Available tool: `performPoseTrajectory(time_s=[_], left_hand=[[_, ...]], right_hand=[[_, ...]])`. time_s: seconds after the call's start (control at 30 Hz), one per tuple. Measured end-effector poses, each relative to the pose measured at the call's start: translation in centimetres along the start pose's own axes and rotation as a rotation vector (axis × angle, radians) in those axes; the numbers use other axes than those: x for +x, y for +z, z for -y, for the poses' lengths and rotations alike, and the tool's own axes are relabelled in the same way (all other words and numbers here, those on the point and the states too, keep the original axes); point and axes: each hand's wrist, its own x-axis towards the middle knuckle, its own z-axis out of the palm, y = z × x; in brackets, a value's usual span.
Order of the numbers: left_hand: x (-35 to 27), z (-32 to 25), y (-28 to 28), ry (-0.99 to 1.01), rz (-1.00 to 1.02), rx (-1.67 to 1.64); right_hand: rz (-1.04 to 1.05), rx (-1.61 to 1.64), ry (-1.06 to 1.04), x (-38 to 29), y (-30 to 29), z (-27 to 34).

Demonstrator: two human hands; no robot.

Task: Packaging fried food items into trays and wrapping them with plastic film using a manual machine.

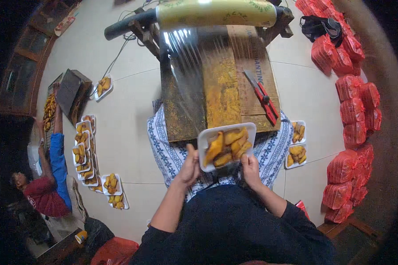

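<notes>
A white foam tray (203,136) with turmeric-yellow food pieces (226,145) in it is held up over my lap, at the near edge of a stained cardboard-covered board (221,89). My left hand (189,167) grips its left side, and my right hand (251,168) grips its lower right corner. Clear plastic film (189,63) stretches down over the board from a large roll (216,14) on a wooden stand. On the right part of the board lies a red utility knife (264,101) with its blade out. What the film's near end touches is hard to tell.
Foam trays of yellow food (83,149) stand stacked on the floor at left, near a seated person (46,198) reaching into a heap of food pieces (49,111). Two filled trays (297,155) lie at right. Red plastic-wrapped packs (339,172) line the right side. A cable (114,59) crosses the floor.
</notes>
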Motion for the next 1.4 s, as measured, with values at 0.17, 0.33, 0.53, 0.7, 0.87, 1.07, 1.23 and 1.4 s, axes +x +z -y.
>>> performPoseTrajectory(time_s=[0.17,0.33,0.53,0.7,0.87,1.07,1.23,1.4], left_hand=[[0.2,-2.5,1.2,0.176,-0.176,0.899],[-0.6,-5.8,4.8,0.499,0.075,0.896],[2.7,-12.3,5.9,0.788,0.212,1.099],[5.7,-12.1,6.4,0.652,-0.29,1.175],[6.4,-9.2,5.6,0.729,-0.311,0.768],[7.8,-7.6,4.5,0.824,-0.375,0.385],[6.5,-7.7,4.9,0.683,-0.298,0.174],[6.1,-6.7,5.8,0.725,-0.246,0.135]], right_hand=[[0.019,-0.155,-0.445,1.7,-2.4,6.2],[0.39,0.151,-0.276,7.2,-6.9,12.2],[0.145,0.038,-0.673,7.1,-4.2,15.3],[0.154,0.017,-0.565,5.2,-3.4,12.1],[0.141,0.056,-0.352,10.8,-6.3,13.3],[-0.271,-0.783,-0.454,12.3,-8.6,10.2],[-0.095,0.246,-0.198,11.3,-10.7,15.0],[0.448,-0.279,-0.959,11.9,-4.9,22.9]])
